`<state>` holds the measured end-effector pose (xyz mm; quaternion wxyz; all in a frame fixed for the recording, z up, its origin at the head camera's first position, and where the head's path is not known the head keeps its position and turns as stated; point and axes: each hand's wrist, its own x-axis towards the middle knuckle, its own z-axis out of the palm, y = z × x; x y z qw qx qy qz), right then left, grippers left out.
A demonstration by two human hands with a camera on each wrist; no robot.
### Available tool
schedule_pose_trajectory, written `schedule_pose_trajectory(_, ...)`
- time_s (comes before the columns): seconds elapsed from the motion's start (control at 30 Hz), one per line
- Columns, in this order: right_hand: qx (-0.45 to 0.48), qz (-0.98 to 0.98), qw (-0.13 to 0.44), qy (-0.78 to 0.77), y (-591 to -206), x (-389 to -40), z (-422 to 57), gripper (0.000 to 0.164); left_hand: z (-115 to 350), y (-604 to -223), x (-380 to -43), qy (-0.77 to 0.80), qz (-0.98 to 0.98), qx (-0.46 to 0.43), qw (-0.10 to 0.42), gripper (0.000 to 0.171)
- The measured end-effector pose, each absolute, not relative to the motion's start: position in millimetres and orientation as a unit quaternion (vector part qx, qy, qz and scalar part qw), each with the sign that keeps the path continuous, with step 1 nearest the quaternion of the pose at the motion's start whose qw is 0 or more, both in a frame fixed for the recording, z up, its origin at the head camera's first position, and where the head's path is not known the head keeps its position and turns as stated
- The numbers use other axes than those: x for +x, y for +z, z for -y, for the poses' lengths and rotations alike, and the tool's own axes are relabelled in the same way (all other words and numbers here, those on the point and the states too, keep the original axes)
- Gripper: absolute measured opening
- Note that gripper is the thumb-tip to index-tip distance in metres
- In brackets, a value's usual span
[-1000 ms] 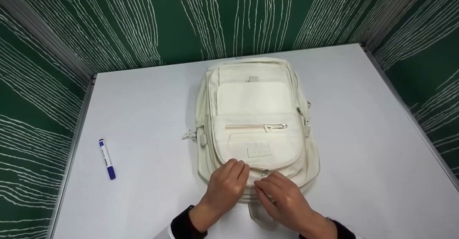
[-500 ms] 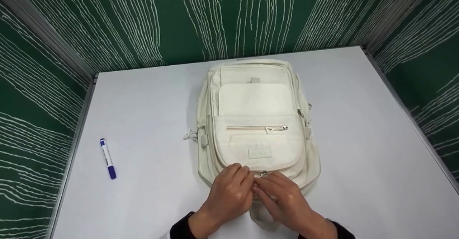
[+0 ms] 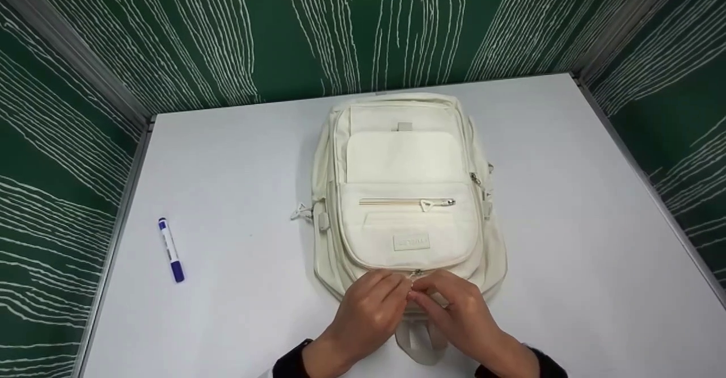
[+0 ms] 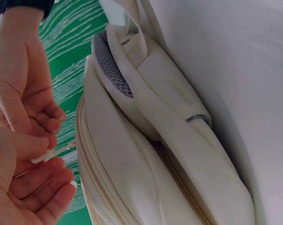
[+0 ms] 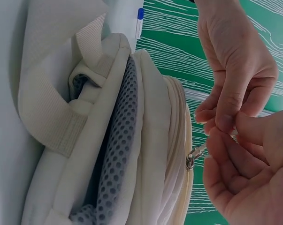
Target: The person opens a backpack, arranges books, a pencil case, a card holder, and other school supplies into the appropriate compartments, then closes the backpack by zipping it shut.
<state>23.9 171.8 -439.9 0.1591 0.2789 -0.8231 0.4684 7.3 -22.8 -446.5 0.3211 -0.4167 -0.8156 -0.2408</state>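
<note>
A cream backpack [image 3: 405, 156] lies on its back with its lower front end toward the person. My left hand [image 3: 371, 313] and right hand [image 3: 462, 310] meet fingertip to fingertip at the near edge. Both pinch the zipper pull [image 4: 57, 151], which stretches out from the bag in the left wrist view. A metal zipper slider [image 5: 190, 161] shows on the bag's edge in the right wrist view, and fingers cover most of the pull's end. A fabric handle loop [image 3: 421, 351] extends below the hands onto the table.
A whiteboard marker [image 3: 171, 250] with blue ends lies left of the bag on the white table [image 3: 238, 168]. Green panels [image 3: 306, 32] with white wavy lines stand behind and at both sides. A triangular zipper tag [image 3: 426, 205] rests on the front pocket.
My left hand has shifted right and slightly down, off the bag's front edge, to the right hand's fingertips. The hands were apart a second ago and now touch at the pull.
</note>
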Motion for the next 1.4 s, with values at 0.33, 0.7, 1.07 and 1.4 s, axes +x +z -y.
schedule_pose_trajectory(0.33, 0.34, 0.848, 0.199, 0.353, -443, 6, -202, 0.042, 21, -446, 10, -0.28, 0.823, -0.393, 0.301, 0.003)
schedule_pose_trajectory(0.7, 0.384, 0.859, 0.263, 0.213, -454, -14, -221, 0.03, 19, -449, 13, -0.354, 0.809, -0.375, 0.282, 0.005)
schedule_pose_trajectory(1.07, 0.383, 0.852, 0.29, 0.208, -455, -17, -225, 0.038, 29, -455, 14, -0.363, 0.816, -0.348, 0.285, 0.01)
schedule_pose_trajectory(1.4, 0.384, 0.849, 0.295, 0.212, -451, -16, -227, 0.037, 58, -459, 11, -0.381, 0.825, -0.305, 0.285, 0.01)
